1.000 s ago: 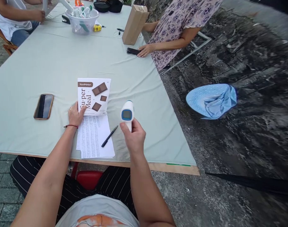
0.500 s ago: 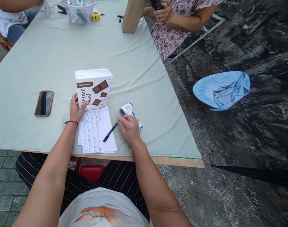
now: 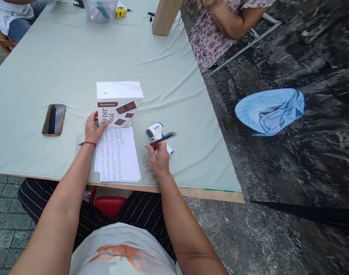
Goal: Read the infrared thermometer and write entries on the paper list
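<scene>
My left hand (image 3: 94, 128) grips the lower left edge of a white and brown box (image 3: 119, 100), thumb on its printed front. The box stands upright at the top end of some sheets of paper (image 3: 117, 156) covered in small handwriting. A black pen (image 3: 163, 139), slightly blurred, is pinched in my right hand (image 3: 158, 160) to the right of the sheets. Just beyond that hand lies a white and blue infrared thermometer (image 3: 155, 131), its handle partly hidden by the pen and fingers.
A phone (image 3: 53, 120) lies on the cloth-covered table (image 3: 77, 57) to the left. At the far side are a clear plastic basket (image 3: 99, 11), a yellow tape measure (image 3: 120, 12) and a cardboard box (image 3: 167, 17). Two people sit nearby. A blue hat (image 3: 270, 110) is off the table, right.
My right hand has lifted the pen off the paper and swung it up to the right. The box, still in my left hand, has shifted slightly right and tilted. The view has moved a little.
</scene>
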The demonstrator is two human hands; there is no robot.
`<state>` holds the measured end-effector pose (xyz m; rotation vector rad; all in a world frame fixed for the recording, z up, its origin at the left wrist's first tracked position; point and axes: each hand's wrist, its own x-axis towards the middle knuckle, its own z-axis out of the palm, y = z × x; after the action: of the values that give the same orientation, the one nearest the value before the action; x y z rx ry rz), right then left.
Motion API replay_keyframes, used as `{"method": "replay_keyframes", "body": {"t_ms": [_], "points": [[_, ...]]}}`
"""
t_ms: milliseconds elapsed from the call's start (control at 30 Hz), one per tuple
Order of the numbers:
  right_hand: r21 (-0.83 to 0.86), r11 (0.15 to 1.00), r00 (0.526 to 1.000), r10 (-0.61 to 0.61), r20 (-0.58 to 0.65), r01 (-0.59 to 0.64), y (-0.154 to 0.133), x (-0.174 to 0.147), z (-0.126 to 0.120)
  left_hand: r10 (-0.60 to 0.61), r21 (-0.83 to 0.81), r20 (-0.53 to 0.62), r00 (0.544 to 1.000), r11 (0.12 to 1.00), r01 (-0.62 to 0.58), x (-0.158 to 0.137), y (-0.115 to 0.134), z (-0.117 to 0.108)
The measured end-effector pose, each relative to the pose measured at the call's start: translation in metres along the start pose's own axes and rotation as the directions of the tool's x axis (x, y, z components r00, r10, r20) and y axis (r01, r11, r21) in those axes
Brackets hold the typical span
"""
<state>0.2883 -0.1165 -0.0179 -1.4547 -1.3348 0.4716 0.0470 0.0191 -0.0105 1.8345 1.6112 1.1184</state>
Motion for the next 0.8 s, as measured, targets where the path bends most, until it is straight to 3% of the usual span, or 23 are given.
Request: {"method": "replay_keyframes", "body": {"t_ms": [67, 133, 233, 300, 400, 500, 800], "points": [[0.21, 0.971, 0.987, 0.136, -0.083, -0.116, -0.009, 0.002, 0.013, -0.028, -0.017, -0.01, 1.0, 0.999, 0.028, 0.002, 0.0, 0.0], [0.373, 0.909, 0.976, 0.214, -0.036, -0.186, -0.019, 0.005, 0.028, -0.078, -0.029, -0.015, 0.997, 0.997, 0.078, 0.003, 0.002, -0.001], [0.444, 0.851, 0.96, 0.258, 0.109, -0.279, -0.029, 0.009, 0.045, -0.199, -0.006, -0.038, 0.979, 0.98, 0.199, -0.003, 0.012, -0.005], [0.419, 0.852, 0.949, 0.282, 0.142, -0.315, -0.032, 0.009, 0.053, -0.221, 0.042, -0.054, 0.974, 0.974, 0.223, -0.016, 0.023, -0.008], [0.364, 0.874, 0.946, 0.308, 0.1, -0.323, -0.031, 0.005, 0.059, -0.007, 0.138, 0.063, 0.998, 0.99, -0.001, -0.044, 0.038, -0.009], [0.297, 0.901, 0.947, 0.317, 0.046, -0.316, -0.028, 0.001, 0.061, 0.097, 0.257, 0.214, 0.972, 0.955, -0.151, -0.068, 0.044, -0.005], [0.2, 0.932, 0.953, 0.29, 0.086, -0.301, -0.026, 0.0, 0.059, 0.085, 0.346, 0.254, 0.963, 0.922, -0.173, -0.08, 0.037, 0.002]]}}
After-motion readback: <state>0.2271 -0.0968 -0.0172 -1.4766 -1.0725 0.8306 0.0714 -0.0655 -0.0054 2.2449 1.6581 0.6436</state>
